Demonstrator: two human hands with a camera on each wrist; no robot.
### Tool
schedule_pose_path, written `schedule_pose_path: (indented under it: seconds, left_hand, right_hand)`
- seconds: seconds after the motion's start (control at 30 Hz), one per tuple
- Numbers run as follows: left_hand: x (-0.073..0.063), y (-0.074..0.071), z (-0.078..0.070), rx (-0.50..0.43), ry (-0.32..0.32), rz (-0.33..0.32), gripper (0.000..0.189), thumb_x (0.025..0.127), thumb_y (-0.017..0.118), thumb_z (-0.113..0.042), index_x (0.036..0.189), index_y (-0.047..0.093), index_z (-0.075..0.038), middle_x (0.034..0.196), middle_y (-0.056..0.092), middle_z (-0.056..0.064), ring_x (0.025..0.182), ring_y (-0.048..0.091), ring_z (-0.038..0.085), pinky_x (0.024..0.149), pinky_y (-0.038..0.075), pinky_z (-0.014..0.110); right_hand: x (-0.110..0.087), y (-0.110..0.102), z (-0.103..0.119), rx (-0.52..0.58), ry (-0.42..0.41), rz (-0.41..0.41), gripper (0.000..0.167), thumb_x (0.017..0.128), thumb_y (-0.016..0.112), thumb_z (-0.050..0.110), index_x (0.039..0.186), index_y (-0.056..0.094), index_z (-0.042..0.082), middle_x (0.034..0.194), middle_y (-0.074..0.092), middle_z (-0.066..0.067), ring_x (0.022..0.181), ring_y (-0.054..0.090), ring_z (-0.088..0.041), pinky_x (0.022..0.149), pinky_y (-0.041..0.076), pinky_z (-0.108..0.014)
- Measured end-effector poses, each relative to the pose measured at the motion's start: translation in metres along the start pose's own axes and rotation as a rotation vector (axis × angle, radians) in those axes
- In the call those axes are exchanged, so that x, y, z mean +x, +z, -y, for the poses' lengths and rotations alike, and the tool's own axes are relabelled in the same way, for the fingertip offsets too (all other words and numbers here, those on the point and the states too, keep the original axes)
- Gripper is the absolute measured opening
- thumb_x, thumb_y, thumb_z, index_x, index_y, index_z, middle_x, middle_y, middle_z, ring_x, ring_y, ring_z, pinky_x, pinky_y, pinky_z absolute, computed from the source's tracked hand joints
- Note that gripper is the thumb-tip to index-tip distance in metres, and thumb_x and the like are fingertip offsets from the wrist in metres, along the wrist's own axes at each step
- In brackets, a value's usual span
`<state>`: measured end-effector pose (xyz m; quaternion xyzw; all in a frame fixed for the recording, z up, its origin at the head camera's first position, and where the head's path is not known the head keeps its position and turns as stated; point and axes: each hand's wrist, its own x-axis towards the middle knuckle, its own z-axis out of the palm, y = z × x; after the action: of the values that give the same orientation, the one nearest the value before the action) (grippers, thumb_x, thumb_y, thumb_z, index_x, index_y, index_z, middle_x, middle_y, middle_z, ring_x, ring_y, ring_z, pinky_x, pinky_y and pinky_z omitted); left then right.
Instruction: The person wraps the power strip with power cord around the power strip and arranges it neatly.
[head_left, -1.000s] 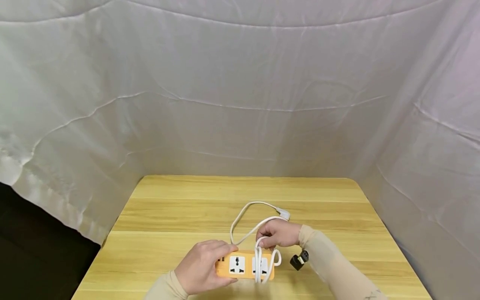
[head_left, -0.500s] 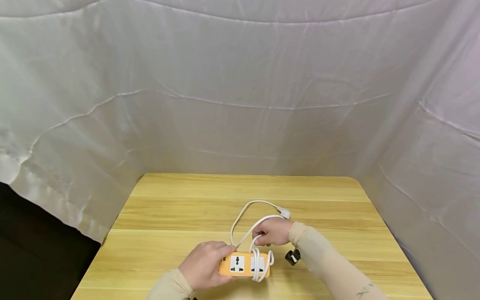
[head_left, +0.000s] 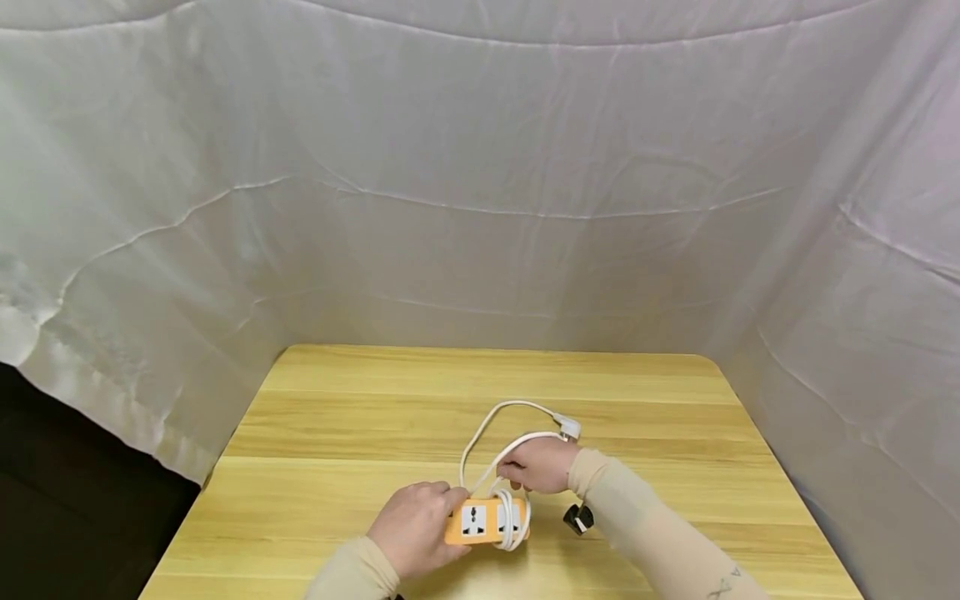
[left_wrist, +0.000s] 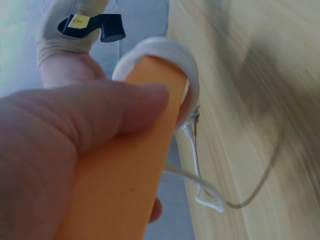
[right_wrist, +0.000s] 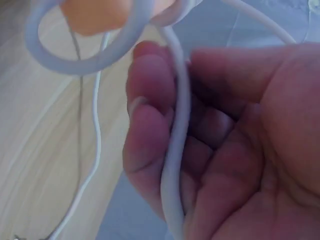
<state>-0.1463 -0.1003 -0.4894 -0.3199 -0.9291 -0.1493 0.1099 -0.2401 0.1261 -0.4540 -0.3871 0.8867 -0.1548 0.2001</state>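
Note:
An orange power strip with white socket faces is held by its left end in my left hand. In the left wrist view the thumb lies along the strip's orange side. White cord is wound around the strip's right end, with a loose loop standing out in the right wrist view. My right hand, just beyond that end, grips the cord within its curled fingers. From there the cord runs out over the table to a white plug.
The wooden table carries the cord's long curve behind the hands. Grey cloth hangs around its back and sides. A black wrist camera hangs under the right wrist.
My right hand has moved left and slightly away with the cord, drawing the wraps closer around the strip. The loose loop at its right end is smaller in the head view.

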Motion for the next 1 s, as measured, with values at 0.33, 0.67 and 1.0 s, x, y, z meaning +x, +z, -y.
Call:
schedule_pose_path:
  seconds: [0.33, 0.67, 1.0]
  left_hand:
    - [0.001, -0.007, -0.007, 0.023, -0.104, -0.030, 0.046, 0.063, 0.086, -0.038, 0.093, 0.065, -0.011, 0.072, 0.060, -0.005, 0.057, 0.047, 0.005, 0.049, 0.039, 0.020]
    - [-0.004, -0.014, -0.003, 0.089, -0.160, -0.010, 0.044, 0.062, 0.086, -0.036, 0.089, 0.063, -0.011, 0.069, 0.056, -0.005, 0.054, 0.043, 0.005, 0.047, 0.036, 0.019]
    - [-0.003, -0.018, -0.008, 0.145, -0.225, -0.042, 0.045, 0.061, 0.087, -0.037, 0.088, 0.065, -0.009, 0.072, 0.061, 0.001, 0.056, 0.051, 0.011, 0.045, 0.040, 0.023]
  right_hand:
    - [-0.006, -0.008, 0.015, 0.036, 0.012, -0.281, 0.021, 0.099, 0.053, 0.012, 0.119, 0.055, 0.009, 0.088, 0.069, -0.005, 0.072, 0.065, -0.012, 0.060, 0.050, -0.023]
    - [-0.020, -0.011, 0.003, -0.421, 0.098, -0.349, 0.028, 0.087, 0.071, 0.025, 0.063, 0.060, 0.014, 0.054, 0.051, 0.006, 0.049, 0.047, -0.009, 0.049, 0.043, -0.027]
    - [-0.036, -0.018, 0.005, -0.562, 0.137, -0.351, 0.040, 0.083, 0.072, 0.041, 0.056, 0.054, 0.018, 0.052, 0.048, 0.006, 0.047, 0.046, -0.011, 0.045, 0.044, -0.030]
